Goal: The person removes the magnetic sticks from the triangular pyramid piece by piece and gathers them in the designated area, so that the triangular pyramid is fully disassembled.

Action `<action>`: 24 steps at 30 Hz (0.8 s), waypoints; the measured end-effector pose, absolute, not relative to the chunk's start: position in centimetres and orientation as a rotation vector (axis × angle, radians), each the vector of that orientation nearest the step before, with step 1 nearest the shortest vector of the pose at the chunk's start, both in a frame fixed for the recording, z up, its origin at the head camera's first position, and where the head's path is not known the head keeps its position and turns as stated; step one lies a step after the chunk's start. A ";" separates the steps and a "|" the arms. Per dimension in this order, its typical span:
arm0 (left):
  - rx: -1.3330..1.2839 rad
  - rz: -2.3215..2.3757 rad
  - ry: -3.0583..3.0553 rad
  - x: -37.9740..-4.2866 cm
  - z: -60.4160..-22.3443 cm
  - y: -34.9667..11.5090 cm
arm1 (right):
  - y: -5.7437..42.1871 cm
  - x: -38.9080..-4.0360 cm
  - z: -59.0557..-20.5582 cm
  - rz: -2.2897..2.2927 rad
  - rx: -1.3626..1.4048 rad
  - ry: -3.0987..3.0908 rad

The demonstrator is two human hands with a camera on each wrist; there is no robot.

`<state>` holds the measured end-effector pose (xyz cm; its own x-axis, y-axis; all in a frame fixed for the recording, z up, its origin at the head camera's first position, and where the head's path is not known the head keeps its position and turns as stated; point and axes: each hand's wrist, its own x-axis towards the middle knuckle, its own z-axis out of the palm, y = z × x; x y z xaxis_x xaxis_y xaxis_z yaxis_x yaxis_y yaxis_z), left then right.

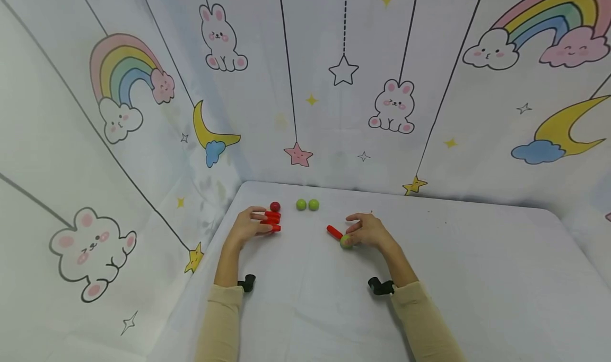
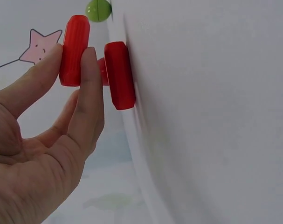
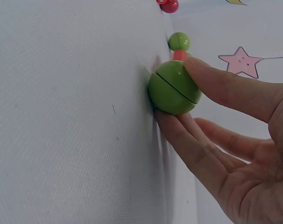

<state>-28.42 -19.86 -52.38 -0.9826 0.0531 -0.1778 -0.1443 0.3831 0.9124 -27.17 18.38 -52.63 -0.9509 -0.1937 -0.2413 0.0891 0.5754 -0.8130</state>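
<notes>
My left hand (image 1: 245, 226) pinches a ribbed red cylinder (image 2: 75, 51) between thumb and fingertip, at the table's left. Beside it lies another red cylinder (image 2: 119, 77), with more red cylinder (image 1: 273, 215) showing past the fingers in the head view. A dark red ball (image 1: 275, 206) sits just behind them. My right hand (image 1: 369, 231) holds a green ball (image 3: 174, 88) between thumb and fingers, low by the white surface. A dark groove runs around this ball. Close to it, a single red cylinder (image 1: 334, 232) lies slanted on the table.
Two more green balls (image 1: 301, 204) (image 1: 313, 204) sit side by side toward the back of the white table (image 1: 305, 298). A white cloth backdrop (image 1: 324, 118) with cartoon rabbits, rainbows and stars rises behind and to the left. Each wrist carries a small black camera (image 1: 380, 286).
</notes>
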 end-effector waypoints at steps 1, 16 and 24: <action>-0.083 1.651 2.459 -28.4 -52.4 -20.0 | 18.4 -27.2 -52.7 -1.319 -0.087 2.507; -0.225 1.606 2.463 -28.5 -52.4 -22.0 | 18.4 -27.3 -52.9 -1.307 -0.076 2.518; -0.253 1.533 2.488 -28.4 -52.7 -22.7 | 18.4 -27.3 -52.9 -1.312 -0.070 2.515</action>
